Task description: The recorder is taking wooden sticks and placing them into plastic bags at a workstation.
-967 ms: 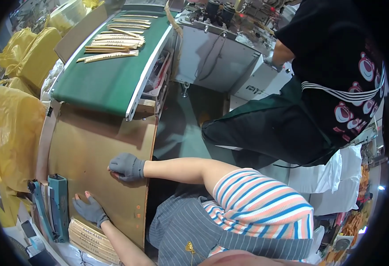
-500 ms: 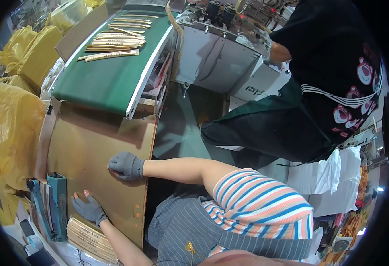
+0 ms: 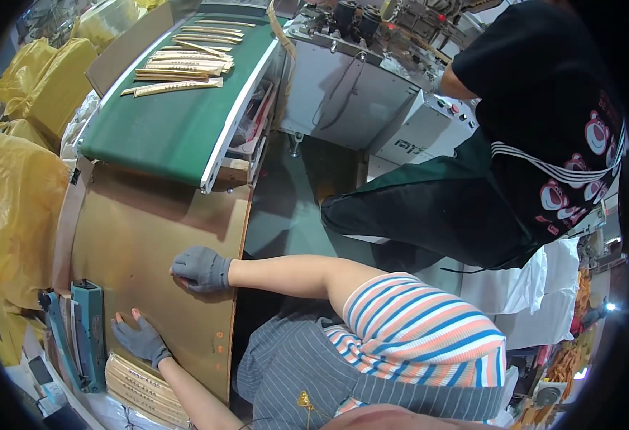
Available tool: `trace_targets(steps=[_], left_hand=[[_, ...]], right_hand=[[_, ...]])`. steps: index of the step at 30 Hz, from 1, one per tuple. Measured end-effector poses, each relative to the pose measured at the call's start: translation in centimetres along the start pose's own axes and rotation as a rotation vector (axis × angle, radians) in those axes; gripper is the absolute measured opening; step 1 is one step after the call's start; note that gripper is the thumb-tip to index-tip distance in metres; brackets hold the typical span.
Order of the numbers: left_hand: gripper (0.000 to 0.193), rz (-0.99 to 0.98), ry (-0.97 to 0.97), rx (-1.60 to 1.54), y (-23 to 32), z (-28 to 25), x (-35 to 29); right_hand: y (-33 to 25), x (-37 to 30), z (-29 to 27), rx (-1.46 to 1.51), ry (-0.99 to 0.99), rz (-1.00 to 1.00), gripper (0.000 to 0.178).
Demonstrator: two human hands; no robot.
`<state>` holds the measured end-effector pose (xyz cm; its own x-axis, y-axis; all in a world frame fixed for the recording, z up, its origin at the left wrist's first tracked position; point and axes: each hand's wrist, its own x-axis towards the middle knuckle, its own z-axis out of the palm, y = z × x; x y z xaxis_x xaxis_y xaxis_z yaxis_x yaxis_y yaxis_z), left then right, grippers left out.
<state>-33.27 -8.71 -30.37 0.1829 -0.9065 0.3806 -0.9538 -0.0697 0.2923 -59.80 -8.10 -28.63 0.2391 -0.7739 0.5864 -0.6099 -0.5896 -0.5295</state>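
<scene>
My left hand (image 3: 140,338), in a grey glove with bare fingertips, lies on the brown board (image 3: 142,236) with its fingers spread. Beside it are a teal hand-lever sealer (image 3: 91,333) and a stack of narrow paper-wrapped packets (image 3: 142,387). My right hand (image 3: 201,269), gloved the same way, rests closed on the board near its right edge. Its fingers curl under, and nothing shows in them. Farther off, several slim paper-wrapped sticks (image 3: 185,63) lie across a green conveyor belt (image 3: 142,140), out of reach of both hands.
Yellow plastic-wrapped bundles (image 3: 17,208) line the left side. A co-worker in dark clothes (image 3: 429,201) stands at a grey machine (image 3: 343,100) on the right. White sacks (image 3: 515,294) are behind that person. A raised strip (image 3: 70,222) borders the board's left edge.
Both of my hands stay in place on the board. The co-worker has shifted slightly right, and control knobs on the machine now show. The whole view has moved a little.
</scene>
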Motion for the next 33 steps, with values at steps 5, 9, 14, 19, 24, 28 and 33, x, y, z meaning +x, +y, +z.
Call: trace_targets(steps=[5,9,14,19,24,28,33], left_hand=[[0.054,-0.006,-0.014,0.006,0.1,0.0,0.0],[0.054,-0.016,-0.025,0.019,0.1,0.0,0.0],[0.053,-0.009,-0.026,0.017,0.0,0.2,0.0],[0.051,0.009,0.014,0.010,-0.2,0.4,-0.1],[0.052,0.010,0.020,-0.016,-0.6,0.7,-0.1],[0.053,0.006,0.016,-0.027,-0.7,0.9,-0.1],[0.053,0.000,-0.008,-0.014,-0.6,0.7,-0.1]], right_hand=[[-0.2,0.1,-0.4,-0.024,-0.020,0.007,0.017],[-0.1,0.1,-0.2,-0.015,-0.017,-0.007,0.016],[0.1,0.0,0.1,-0.014,-0.020,-0.006,0.016],[-0.2,0.0,-0.1,-0.011,-0.021,-0.001,0.017],[-0.1,0.0,0.1,-0.012,-0.013,0.000,0.018],[-0.1,0.0,0.2,-0.030,-0.016,-0.009,0.018],[0.0,-0.1,0.4,-0.020,-0.009,-0.004,0.017]])
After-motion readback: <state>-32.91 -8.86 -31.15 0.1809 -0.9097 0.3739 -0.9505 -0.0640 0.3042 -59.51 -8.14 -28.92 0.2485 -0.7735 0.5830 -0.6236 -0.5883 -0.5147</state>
